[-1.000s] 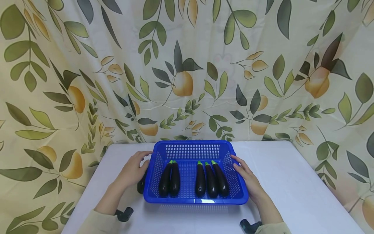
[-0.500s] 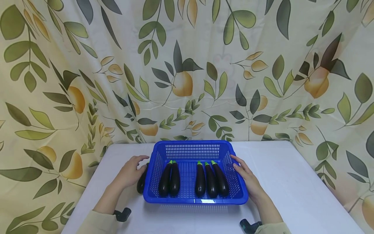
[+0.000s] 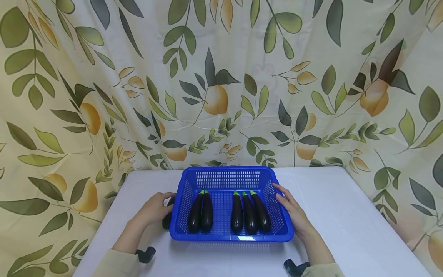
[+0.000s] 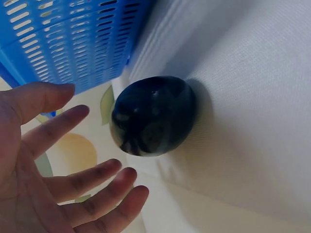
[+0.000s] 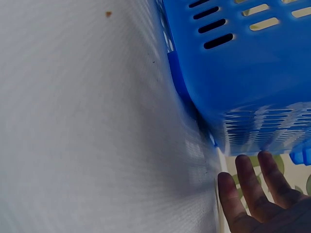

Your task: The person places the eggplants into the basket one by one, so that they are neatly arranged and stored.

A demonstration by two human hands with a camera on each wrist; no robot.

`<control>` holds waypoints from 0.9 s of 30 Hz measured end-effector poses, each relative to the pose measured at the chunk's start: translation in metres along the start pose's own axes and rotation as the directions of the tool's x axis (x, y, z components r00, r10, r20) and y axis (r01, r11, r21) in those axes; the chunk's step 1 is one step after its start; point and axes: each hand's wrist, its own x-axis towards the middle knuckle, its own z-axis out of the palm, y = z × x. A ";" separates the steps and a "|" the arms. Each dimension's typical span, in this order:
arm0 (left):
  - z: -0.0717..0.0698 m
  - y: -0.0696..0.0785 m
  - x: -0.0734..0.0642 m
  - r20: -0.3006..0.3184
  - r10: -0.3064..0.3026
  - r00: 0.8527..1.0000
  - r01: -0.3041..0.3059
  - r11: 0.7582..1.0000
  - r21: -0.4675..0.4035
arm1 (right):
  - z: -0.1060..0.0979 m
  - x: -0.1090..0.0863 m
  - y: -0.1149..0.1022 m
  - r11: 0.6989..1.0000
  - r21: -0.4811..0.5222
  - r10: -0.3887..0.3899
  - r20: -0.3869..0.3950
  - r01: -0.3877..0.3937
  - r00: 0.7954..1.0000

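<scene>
A blue plastic basket (image 3: pixel 232 237) stands on the table. Inside it, two eggplants (image 3: pixel 207 213) lie on the left and three eggplants (image 3: pixel 250 215) on the right. Another eggplant (image 4: pixel 154 116) rests on the cloth just outside the basket's left wall. Beside that one hovers my left hand (image 3: pixel 152 209), its fingers spread and slightly bent; the left wrist view shows a gap between fingertips and eggplant. On the opposite side, my right hand (image 3: pixel 294 211) lies along the basket's right rim with extended fingers. In the right wrist view, these fingers (image 5: pixel 250 182) reach along the outer wall.
White cloth covers the table (image 3: pixel 349 215). A curtain (image 3: pixel 242 96) printed with leaves and fruit hangs behind it and along the sides. Black wrist cameras (image 3: pixel 146 254) sit on both forearms.
My left hand has left the basket's left rim and come down toward the eggplant outside it. The right hand and the basket have stayed in place.
</scene>
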 end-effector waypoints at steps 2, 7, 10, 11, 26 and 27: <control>0.002 -0.001 0.000 0.013 -0.006 1.000 0.006 1.000 0.004 | 0.000 0.000 0.000 1.000 0.001 0.000 0.000 0.000 1.000; 0.005 -0.003 0.001 0.030 -0.011 0.999 0.010 1.000 0.017 | 0.000 0.000 0.000 1.000 -0.003 0.002 0.000 -0.002 1.000; 0.005 -0.004 0.002 0.032 -0.007 0.999 0.007 1.000 0.022 | 0.000 0.000 0.000 1.000 -0.005 0.002 0.000 -0.002 1.000; 0.006 -0.005 0.002 0.032 -0.007 0.999 0.006 1.000 0.023 | 0.000 0.000 0.000 1.000 -0.004 0.003 0.001 -0.003 1.000; 0.011 -0.008 0.003 0.049 -0.015 0.999 0.015 1.000 0.003 | 0.001 0.000 0.000 1.000 -0.001 -0.003 -0.003 0.003 1.000; 0.011 -0.008 0.003 0.047 -0.013 0.999 0.013 1.000 -0.001 | 0.001 0.000 -0.001 1.000 0.000 -0.002 -0.003 0.002 1.000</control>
